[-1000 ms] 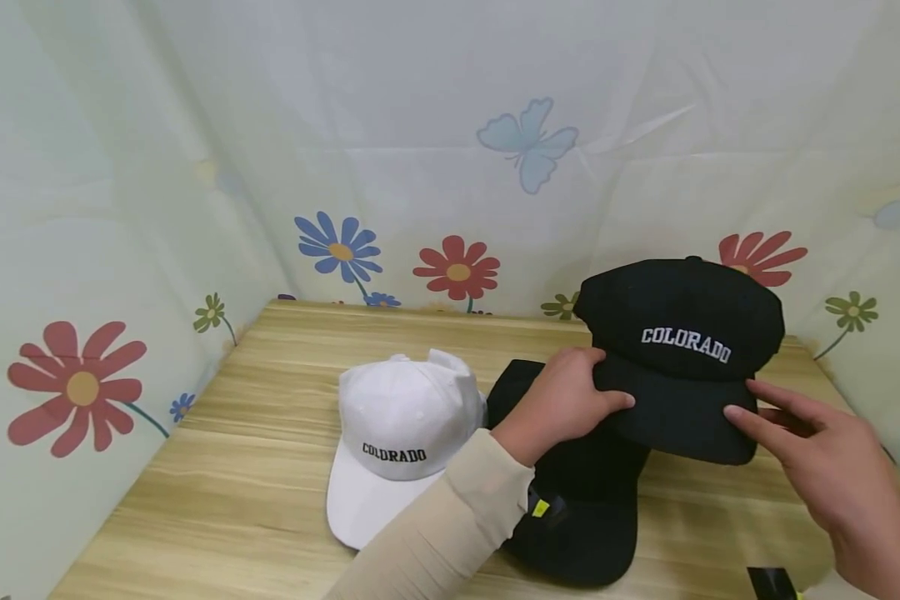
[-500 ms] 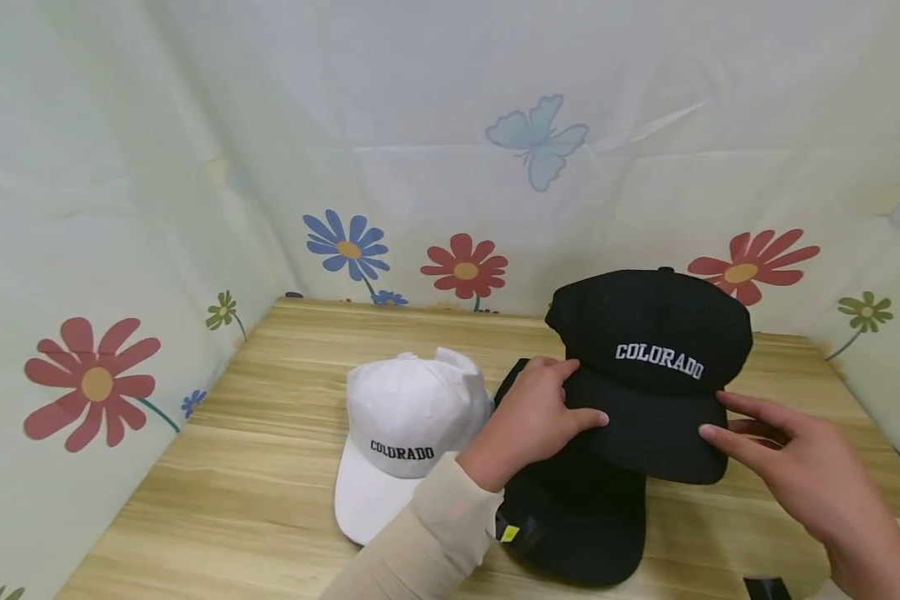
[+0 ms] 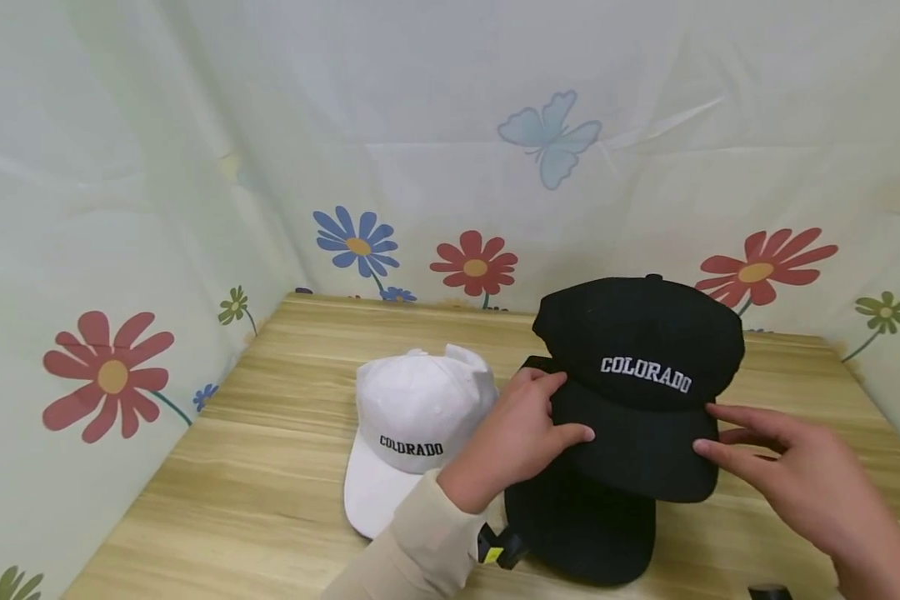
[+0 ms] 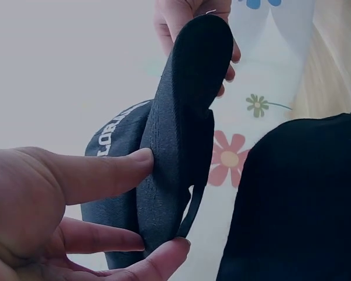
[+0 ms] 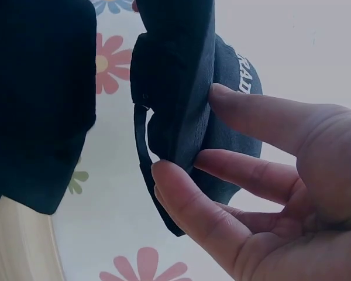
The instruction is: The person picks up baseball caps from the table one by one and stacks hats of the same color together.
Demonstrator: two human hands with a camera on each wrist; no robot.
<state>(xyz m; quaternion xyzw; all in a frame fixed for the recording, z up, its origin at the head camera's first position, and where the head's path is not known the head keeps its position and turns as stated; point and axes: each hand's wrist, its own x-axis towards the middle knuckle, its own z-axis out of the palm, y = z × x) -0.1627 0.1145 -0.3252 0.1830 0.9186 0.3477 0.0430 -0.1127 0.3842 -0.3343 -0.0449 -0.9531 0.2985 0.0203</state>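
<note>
A black cap [image 3: 637,342] with white COLORADO lettering is held up between both hands, its brim toward me. My left hand [image 3: 506,433] pinches the left side of the brim, thumb on top and fingers beneath. On the brim's right side, my right hand [image 3: 802,467] pinches it likewise. Behind and below it, a second black cap [image 3: 592,533] lies on the table, partly covered by the held cap and left hand. Both wrist views show the held cap's brim [image 4: 164,170] edge-on between the fingers, with its back strap [image 5: 141,137] hanging in a loop.
To the left on the wooden table [image 3: 247,450] sits a white cap [image 3: 412,408] with black COLORADO lettering, partly behind my left sleeve [image 3: 420,542]. A pale curtain [image 3: 420,125] printed with flowers and a butterfly rises at the back and sides.
Both hands have carried the held black cap leftward and lower, over the black cap on the table. The head view has shifted slightly to the left. The white cap stays put.
</note>
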